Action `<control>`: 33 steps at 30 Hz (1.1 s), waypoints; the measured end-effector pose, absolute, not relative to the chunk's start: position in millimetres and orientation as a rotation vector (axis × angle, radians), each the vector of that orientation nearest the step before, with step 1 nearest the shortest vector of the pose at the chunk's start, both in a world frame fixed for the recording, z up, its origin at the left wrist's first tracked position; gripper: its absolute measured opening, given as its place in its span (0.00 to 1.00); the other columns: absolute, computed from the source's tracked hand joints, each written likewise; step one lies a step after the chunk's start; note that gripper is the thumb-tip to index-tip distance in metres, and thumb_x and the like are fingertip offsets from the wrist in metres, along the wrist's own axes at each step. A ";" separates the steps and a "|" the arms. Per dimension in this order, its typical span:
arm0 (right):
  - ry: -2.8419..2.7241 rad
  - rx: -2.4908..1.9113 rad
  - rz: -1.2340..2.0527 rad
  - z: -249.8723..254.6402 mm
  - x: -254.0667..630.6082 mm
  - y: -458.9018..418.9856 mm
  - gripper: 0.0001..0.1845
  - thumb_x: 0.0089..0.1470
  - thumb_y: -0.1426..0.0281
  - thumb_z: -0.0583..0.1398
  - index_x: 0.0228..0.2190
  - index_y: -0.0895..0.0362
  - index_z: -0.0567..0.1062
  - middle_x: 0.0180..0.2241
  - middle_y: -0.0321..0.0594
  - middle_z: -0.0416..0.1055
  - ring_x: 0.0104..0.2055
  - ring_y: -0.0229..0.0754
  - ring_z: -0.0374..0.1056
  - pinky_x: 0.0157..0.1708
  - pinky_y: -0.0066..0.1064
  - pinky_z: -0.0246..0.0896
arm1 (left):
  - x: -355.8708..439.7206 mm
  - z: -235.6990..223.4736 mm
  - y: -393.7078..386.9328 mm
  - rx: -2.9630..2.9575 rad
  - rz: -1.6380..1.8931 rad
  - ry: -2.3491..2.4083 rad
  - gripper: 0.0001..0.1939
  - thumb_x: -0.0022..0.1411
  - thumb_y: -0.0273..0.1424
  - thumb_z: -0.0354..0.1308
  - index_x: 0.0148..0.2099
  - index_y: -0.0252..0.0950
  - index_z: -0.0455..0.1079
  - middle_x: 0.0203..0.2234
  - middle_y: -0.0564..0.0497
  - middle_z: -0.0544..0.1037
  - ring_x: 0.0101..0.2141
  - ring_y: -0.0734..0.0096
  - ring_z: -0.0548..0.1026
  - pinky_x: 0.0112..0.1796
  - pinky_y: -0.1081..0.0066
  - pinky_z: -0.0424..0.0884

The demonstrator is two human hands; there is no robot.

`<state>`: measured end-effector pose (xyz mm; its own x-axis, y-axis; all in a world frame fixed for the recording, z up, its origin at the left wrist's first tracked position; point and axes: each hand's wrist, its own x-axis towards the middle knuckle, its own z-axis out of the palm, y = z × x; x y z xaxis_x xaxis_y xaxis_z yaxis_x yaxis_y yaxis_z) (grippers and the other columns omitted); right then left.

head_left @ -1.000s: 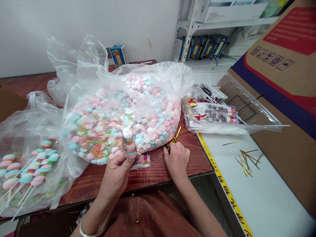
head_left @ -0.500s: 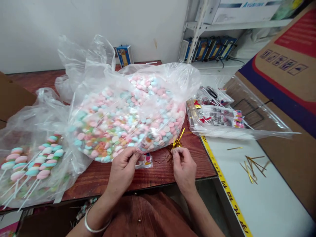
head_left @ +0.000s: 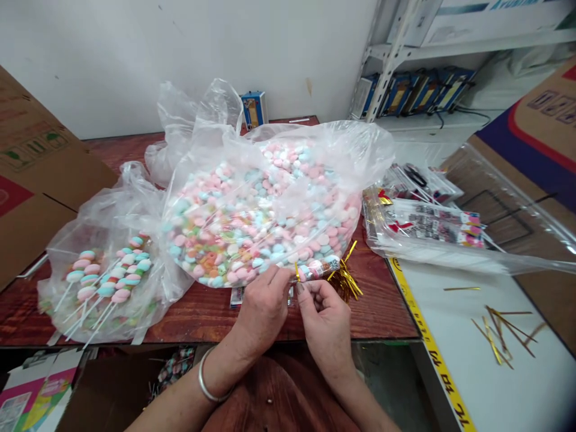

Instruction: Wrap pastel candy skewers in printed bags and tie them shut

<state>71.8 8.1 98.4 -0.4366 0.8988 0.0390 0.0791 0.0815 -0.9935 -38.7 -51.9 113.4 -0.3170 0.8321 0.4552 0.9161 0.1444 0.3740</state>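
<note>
My left hand (head_left: 265,303), with a silver bangle on the wrist, is closed on the end of a candy skewer (head_left: 317,268) in a clear wrapper. A gold twist tie (head_left: 297,272) stands at the gathered wrapper beside my left fingertips. Thumb and fingers of my right hand (head_left: 327,321) pinch at that tie; its lower end is hidden by them. Just beyond the skewer's far end lies a bunch of gold twist ties (head_left: 345,283) on the brown table (head_left: 378,309). Behind both hands rests a large clear bag of pastel candies (head_left: 265,216).
On the left, unwrapped candy skewers (head_left: 108,279) lie on a smaller plastic bag (head_left: 173,288), near a cardboard box (head_left: 45,144). To the right are packaged skewers (head_left: 432,222), loose gold ties (head_left: 499,336) on a white surface, and another large box (head_left: 540,132).
My right hand has come from the bunch of gold ties to my left hand, bringing a tie to the wrapper. The wrapped skewer now shows more clearly. The camera view has turned left.
</note>
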 end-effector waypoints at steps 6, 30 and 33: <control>-1.624 -0.983 1.429 103.5 72.2 9.0 0.14 0.59 0.61 0.60 0.27 0.57 0.72 0.23 0.35 0.71 0.23 0.36 0.66 0.23 0.25 0.61 | -38.7 109.8 -52.2 -1.774 -1.067 -2.221 0.15 0.68 0.23 0.49 0.52 0.36 0.73 0.33 0.45 0.77 0.35 0.64 0.75 0.37 0.70 0.68; -2.119 -0.680 0.619 95.9 79.3 20.2 0.11 0.66 0.71 0.52 0.33 0.57 0.72 0.28 0.40 0.73 0.29 0.41 0.69 0.29 0.29 0.58 | -34.7 104.7 -51.0 -1.795 -1.503 -2.290 0.14 0.68 0.26 0.49 0.51 0.33 0.72 0.38 0.43 0.80 0.38 0.65 0.76 0.41 0.69 0.70; -2.052 -0.717 0.834 96.9 76.1 18.0 0.09 0.65 0.71 0.55 0.32 0.57 0.72 0.28 0.37 0.73 0.29 0.39 0.69 0.30 0.27 0.60 | -31.5 107.7 -50.6 -1.679 -1.612 -2.383 0.13 0.70 0.27 0.48 0.48 0.35 0.73 0.35 0.47 0.81 0.34 0.69 0.76 0.38 0.72 0.69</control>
<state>76.1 18.0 96.9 -0.5269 0.7181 0.4547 0.1973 0.6237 -0.7564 -31.5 -50.6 107.7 -0.4784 0.8058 0.3491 0.6239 0.0321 0.7808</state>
